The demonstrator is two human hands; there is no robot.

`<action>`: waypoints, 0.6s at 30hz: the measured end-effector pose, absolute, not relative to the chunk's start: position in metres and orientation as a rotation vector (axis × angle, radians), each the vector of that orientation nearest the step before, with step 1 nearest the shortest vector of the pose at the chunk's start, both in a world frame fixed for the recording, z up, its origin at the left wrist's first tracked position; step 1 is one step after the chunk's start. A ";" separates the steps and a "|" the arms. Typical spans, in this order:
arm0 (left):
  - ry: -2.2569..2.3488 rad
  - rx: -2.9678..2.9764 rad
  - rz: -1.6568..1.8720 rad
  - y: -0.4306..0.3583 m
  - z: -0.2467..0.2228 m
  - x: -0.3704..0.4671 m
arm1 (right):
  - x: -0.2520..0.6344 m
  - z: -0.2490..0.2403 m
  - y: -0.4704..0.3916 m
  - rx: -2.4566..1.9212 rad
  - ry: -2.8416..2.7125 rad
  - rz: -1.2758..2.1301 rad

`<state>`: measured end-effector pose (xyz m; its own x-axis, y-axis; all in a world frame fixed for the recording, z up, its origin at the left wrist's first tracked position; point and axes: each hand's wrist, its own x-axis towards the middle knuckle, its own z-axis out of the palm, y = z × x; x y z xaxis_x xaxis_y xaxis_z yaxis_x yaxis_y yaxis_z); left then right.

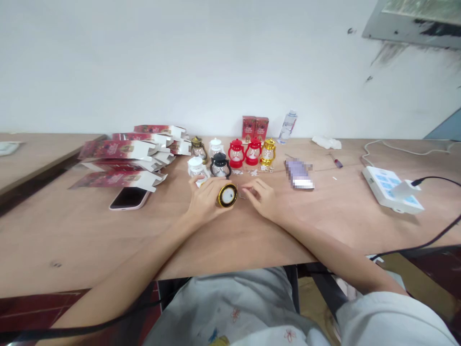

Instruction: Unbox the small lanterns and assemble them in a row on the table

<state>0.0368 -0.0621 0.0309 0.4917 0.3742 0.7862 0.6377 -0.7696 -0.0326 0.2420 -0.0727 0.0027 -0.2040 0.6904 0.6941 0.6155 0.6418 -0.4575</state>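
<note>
My left hand [203,201] is wrapped round a small lantern [228,196] with a gold rim, tipped so that its round black-and-white underside faces me. Just right of it, my right hand [265,199] has thumb and fingers drawn together in a pinch. Something thin and pale shows by those fingertips, too small to name. Close behind the hands stand a black lantern [220,165] and a white lantern [197,168]. Further back are another white lantern [216,145], a bronze-coloured one [199,149], two red ones [236,153] and a gold one [268,152].
Flattened red-and-white boxes [117,150] are piled at left beside a phone [129,198]. Two upright red boxes [255,129] and a bottle [288,126] stand by the wall. To the right lie another phone [298,173], a screwdriver [337,163] and a power strip [387,187] with cables.
</note>
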 end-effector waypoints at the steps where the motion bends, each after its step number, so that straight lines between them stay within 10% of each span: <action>1: -0.870 -2.430 -1.150 -0.062 0.030 0.037 | 0.241 0.005 -0.077 -0.961 -1.857 0.073; 18: -0.661 -2.412 -0.983 -0.061 0.026 0.043 | 0.222 0.000 -0.088 -0.732 -2.034 0.129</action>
